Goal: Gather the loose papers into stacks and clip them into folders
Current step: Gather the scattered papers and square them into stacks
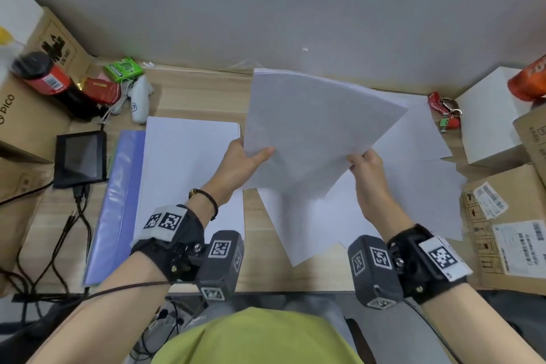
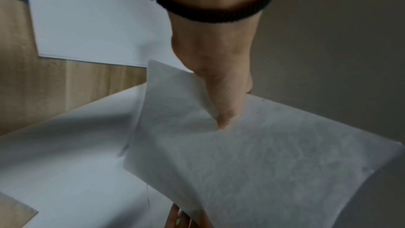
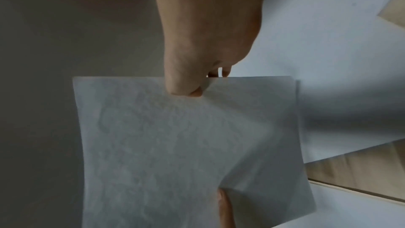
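Both hands hold a small sheaf of white papers (image 1: 313,130) up above the wooden desk (image 1: 189,97). My left hand (image 1: 251,158) pinches its left edge, thumb on top; the thumb (image 2: 225,110) shows on the papers (image 2: 252,162) in the left wrist view. My right hand (image 1: 365,161) pinches the near right edge, thumb (image 3: 186,86) pressed on the sheet (image 3: 175,145). Under them lie more loose sheets (image 1: 413,186), spread askew. To the left a squared white stack (image 1: 189,174) lies on an open blue folder (image 1: 118,201).
Cardboard boxes (image 1: 508,221) line the right edge, with a white box (image 1: 487,118) and a red key strap (image 1: 443,111) behind. At the left stand a small black screen (image 1: 81,158) with cables, a white controller (image 1: 140,100), snack packs and a PICO box (image 1: 20,115).
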Available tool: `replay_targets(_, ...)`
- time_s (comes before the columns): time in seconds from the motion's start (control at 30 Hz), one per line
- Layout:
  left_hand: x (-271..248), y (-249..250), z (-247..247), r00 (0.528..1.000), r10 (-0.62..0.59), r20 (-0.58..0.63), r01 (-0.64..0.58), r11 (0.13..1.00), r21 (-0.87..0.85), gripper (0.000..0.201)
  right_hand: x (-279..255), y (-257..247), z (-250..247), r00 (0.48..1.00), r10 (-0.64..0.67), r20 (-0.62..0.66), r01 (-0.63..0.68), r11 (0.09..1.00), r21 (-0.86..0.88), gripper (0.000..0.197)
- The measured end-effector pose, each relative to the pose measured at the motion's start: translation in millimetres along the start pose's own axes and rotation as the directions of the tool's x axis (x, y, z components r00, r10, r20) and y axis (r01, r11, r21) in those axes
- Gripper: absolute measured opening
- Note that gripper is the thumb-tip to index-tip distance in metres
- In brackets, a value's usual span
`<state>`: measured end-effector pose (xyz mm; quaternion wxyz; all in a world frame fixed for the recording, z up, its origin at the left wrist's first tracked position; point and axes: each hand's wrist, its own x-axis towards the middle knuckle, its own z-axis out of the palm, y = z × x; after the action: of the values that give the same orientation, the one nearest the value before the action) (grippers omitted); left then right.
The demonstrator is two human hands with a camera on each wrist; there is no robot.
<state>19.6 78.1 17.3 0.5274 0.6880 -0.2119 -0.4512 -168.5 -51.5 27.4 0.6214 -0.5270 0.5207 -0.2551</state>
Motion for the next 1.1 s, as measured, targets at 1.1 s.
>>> replay_targets(1.1, -53, -101, -151, 0.868, -0.116, -0.482, 0.364, 0.81, 0.46, 0.058, -34, 64, 132, 0.641, 0.552, 0.533, -0.351, 0.828, -0.437, 0.028)
